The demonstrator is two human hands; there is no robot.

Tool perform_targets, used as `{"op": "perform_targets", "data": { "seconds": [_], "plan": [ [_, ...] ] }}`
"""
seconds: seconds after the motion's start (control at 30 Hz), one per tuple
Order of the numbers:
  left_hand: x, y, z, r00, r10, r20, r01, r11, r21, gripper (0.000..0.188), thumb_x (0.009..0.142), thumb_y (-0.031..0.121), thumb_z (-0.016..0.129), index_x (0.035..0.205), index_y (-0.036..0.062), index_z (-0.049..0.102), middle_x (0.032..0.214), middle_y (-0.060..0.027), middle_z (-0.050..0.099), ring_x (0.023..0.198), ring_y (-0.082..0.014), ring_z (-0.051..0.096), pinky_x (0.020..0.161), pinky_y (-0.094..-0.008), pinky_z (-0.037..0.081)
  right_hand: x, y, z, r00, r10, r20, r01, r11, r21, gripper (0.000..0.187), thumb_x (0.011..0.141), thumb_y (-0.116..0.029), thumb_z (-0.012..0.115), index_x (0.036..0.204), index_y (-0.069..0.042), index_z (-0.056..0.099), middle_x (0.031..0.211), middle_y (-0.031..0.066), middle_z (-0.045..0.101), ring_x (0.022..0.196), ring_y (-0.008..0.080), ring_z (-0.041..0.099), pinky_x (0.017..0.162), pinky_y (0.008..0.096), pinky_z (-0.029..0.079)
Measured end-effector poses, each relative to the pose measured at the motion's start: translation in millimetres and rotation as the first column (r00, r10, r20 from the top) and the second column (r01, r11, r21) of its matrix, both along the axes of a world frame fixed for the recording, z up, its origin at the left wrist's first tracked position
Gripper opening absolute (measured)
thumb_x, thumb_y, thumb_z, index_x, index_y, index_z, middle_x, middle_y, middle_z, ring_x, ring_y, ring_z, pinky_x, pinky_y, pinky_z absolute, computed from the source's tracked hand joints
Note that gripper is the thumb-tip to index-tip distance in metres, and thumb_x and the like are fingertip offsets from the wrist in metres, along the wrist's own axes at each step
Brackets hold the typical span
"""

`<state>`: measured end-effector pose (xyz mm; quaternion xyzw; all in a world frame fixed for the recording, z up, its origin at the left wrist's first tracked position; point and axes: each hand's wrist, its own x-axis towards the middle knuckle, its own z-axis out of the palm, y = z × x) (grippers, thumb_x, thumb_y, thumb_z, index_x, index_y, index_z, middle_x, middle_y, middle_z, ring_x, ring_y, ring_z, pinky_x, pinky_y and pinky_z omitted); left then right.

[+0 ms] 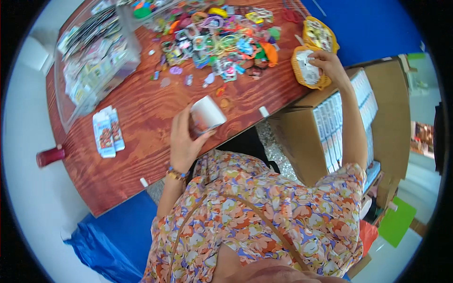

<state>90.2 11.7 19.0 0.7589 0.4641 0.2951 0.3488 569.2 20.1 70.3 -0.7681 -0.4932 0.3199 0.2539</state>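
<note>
We've got our left hand (pixel 184 144) at frame centre, fingers around a white box (pixel 210 113), tilted, held over the table (pixel 151 118) near its front edge. Our right hand (pixel 332 68) is upper right, fingertips in the nearer yellow basket (pixel 324 85), at the white packets (pixel 307 73); we can't tell if one is gripped. Second basket (pixel 336 46) sits just above it. We see a mixed pile of trinkets (pixel 222 45) at top centre, a clear bin (pixel 66 121) of packs upper left, flat cartons (pixel 104 134) mid-left. Right of frame: an open cardboard box (pixel 295 141) with packs in rows.
</note>
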Motion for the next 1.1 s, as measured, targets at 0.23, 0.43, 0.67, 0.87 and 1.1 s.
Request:
{"op": "perform_targets", "data": {
  "seconds": [0.23,0.43,0.67,0.87,1.1],
  "plan": [
    [26,12,-6,0.999,0.023,-0.023,-0.018,0.981,0.193,0.081,0.072,0.020,0.086,0.140,0.0000,0.047,0.124,-0.0193,0.056,0.114,-0.0379,0.055,0.096,-0.0446,0.047,-211,7,50,0.880,0.368,-0.301,-0.296,0.919,0.259,0.009,0.093,-0.005,0.065,0.102,-0.004,0.068,0.086,-0.0020,0.067,0.070,0.0003,0.054,0.057,0.0183,0.042],
    [32,15,-3,0.998,0.041,-0.045,-0.031,0.980,0.197,0.084,0.072,0.019,0.086,0.143,-0.0002,0.044,0.125,-0.0202,0.054,0.115,-0.0384,0.054,0.097,-0.0450,0.047,-254,6,32,0.832,0.444,0.333,-0.536,0.797,0.277,0.018,0.089,-0.011,0.067,0.105,-0.006,0.072,0.081,0.0165,0.070,0.072,0.0312,0.070,0.062,0.0382,0.055],
    [14,17,-10,0.995,0.084,-0.051,-0.078,0.991,0.112,0.083,0.073,0.023,0.086,0.142,0.0004,0.045,0.125,-0.0207,0.055,0.115,-0.0376,0.054,0.096,-0.0446,0.047,-213,26,42,0.886,0.341,0.316,-0.455,0.772,0.443,0.021,0.089,-0.014,0.070,0.107,-0.005,0.072,0.089,0.0147,0.073,0.074,0.0229,0.070,0.066,0.0348,0.055],
    [-1,10,-6,0.990,0.140,-0.018,-0.140,0.990,-0.017,0.081,0.072,0.021,0.087,0.140,0.0011,0.046,0.124,-0.0198,0.056,0.114,-0.0361,0.056,0.094,-0.0438,0.048,25,73,25,0.748,-0.346,0.567,0.242,0.937,0.251,0.026,0.090,-0.028,0.066,0.109,-0.011,0.073,0.096,0.0085,0.075,0.085,0.0217,0.071,0.073,0.0346,0.053],
    [-14,2,-7,0.967,0.254,0.024,-0.251,0.965,-0.070,0.083,0.071,0.014,0.087,0.142,-0.0003,0.045,0.119,-0.0158,0.057,0.107,-0.0306,0.060,0.089,-0.0412,0.050,76,82,-16,0.606,-0.098,0.789,0.344,0.927,-0.150,0.041,0.088,-0.044,0.063,0.118,-0.018,0.073,0.120,0.0110,0.070,0.107,0.0332,0.068,0.092,0.0447,0.052]
  ]
}}
